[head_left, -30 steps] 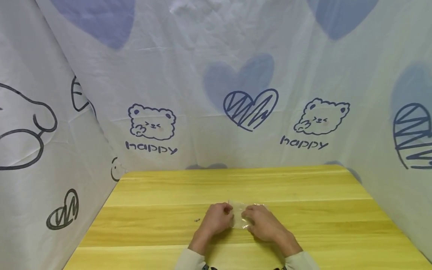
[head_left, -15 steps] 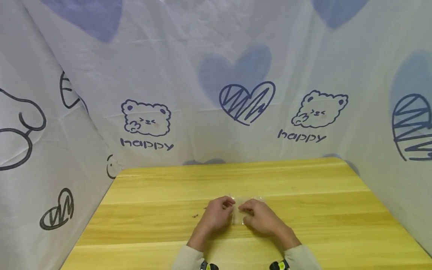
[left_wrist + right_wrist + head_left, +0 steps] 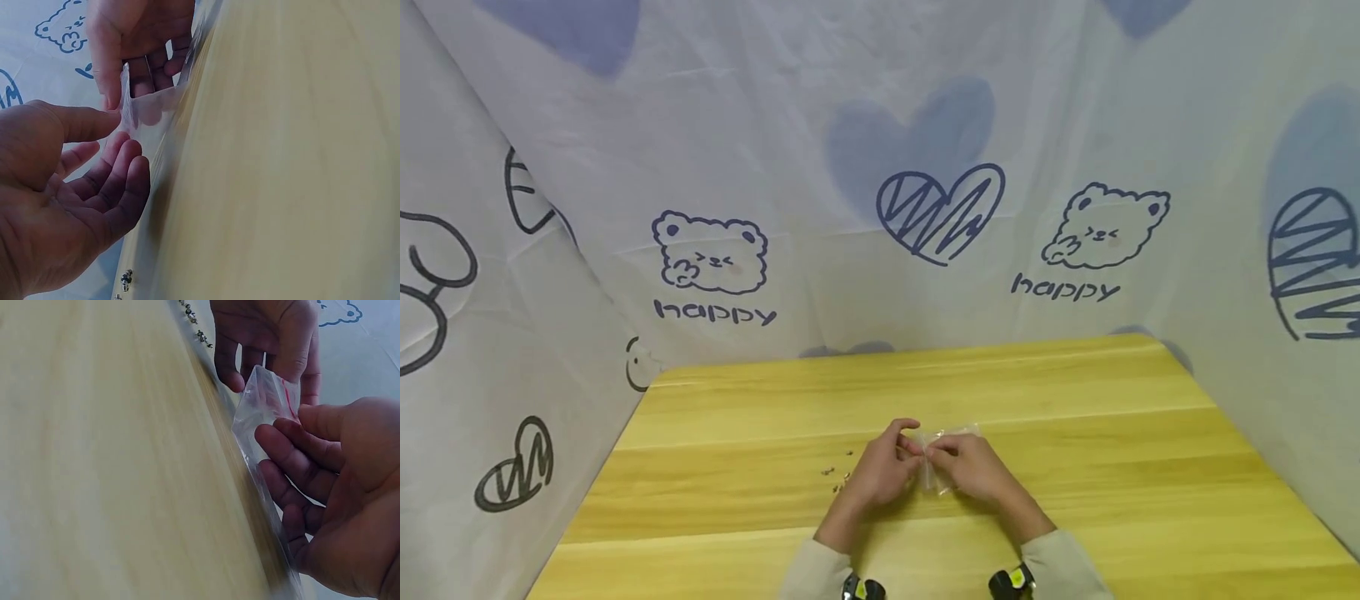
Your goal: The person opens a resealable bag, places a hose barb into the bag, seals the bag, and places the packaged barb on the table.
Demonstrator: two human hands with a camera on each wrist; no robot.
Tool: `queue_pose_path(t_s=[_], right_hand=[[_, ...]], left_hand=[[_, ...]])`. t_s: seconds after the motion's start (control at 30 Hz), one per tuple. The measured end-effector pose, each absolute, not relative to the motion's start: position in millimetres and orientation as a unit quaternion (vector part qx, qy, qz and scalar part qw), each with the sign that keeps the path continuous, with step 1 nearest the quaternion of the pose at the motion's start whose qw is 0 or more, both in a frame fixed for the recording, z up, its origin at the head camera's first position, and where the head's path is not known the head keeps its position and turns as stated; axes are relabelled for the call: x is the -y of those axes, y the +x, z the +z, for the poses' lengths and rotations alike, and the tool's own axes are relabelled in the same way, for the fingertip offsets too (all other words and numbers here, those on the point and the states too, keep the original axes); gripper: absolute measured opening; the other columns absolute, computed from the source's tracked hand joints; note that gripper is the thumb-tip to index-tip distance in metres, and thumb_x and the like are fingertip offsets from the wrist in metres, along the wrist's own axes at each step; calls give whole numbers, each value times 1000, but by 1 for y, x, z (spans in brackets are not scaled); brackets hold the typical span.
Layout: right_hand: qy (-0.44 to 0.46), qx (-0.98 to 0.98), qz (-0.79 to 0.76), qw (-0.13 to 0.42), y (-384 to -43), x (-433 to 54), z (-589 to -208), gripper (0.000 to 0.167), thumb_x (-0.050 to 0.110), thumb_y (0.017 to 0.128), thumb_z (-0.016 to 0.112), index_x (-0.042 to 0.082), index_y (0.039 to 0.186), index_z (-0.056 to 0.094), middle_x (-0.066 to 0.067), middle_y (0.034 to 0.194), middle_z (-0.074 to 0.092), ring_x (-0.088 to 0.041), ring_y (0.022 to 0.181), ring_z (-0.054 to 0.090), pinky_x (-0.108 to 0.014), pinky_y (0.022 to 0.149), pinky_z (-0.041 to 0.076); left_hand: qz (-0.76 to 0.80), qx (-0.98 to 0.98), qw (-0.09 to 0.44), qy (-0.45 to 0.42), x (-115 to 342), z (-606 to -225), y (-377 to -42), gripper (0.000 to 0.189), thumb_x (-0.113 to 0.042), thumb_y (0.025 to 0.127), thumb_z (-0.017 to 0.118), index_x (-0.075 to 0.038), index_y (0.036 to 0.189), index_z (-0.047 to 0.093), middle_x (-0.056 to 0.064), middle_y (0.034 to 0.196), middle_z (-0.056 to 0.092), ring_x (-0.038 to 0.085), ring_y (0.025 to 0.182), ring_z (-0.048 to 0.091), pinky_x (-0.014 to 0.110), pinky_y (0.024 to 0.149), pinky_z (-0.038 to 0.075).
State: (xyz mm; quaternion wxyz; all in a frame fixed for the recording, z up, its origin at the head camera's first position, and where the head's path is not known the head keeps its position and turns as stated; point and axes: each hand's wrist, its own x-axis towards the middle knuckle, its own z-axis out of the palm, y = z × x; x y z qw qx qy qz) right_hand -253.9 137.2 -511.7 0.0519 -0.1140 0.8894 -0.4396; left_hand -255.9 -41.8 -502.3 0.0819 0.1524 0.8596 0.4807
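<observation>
A clear plastic zip bag (image 3: pixel 259 394) with a red line along one edge is held between both hands, just over the wooden table. My left hand (image 3: pixel 886 468) pinches one side of its edge between thumb and fingertip, the other fingers loosely bent. From the opposite side, my right hand (image 3: pixel 976 468) pinches the bag near the red line with thumb and index finger, its remaining fingers curled beneath. The fingertips of the two hands nearly meet in the head view. Small metal pieces (image 3: pixel 827 472), like tiny hardware, lie left of my left hand.
The yellow wood-grain table (image 3: pixel 760 408) runs back to a white curtain (image 3: pixel 820 275) printed with hearts and bears. Curtain also closes off the left and right sides. Dark bands with devices (image 3: pixel 1011 581) sit at both wrists.
Both hands have drawn closer together at the bag's edge, and their fingertips now pinch it. More of the metal pieces show beside the left hand. The head view has tilted down slightly.
</observation>
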Motion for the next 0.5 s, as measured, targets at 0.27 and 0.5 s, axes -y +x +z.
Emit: queue_pose_path(t_s=[0.27, 0.5], right_hand=[[-70, -872, -478, 79, -255, -136, -510, 19, 18, 97, 57, 15, 87, 72, 0, 92, 69, -12, 69, 51, -27, 61, 41], [-60, -872, -481, 73, -256, -135, -509, 20, 21, 95, 58, 16, 83, 72, 2, 86, 68, -12, 72, 52, -26, 62, 41]], left_hand=[[485, -857, 84, 151, 39, -499, -255, 47, -15, 91, 67, -9, 134, 49, 3, 103, 63, 12, 89, 62, 26, 74, 51], [497, -853, 73, 144, 36, -500, -254, 41, -13, 85, 72, -8, 122, 57, 4, 98, 66, 13, 86, 65, 23, 71, 52]])
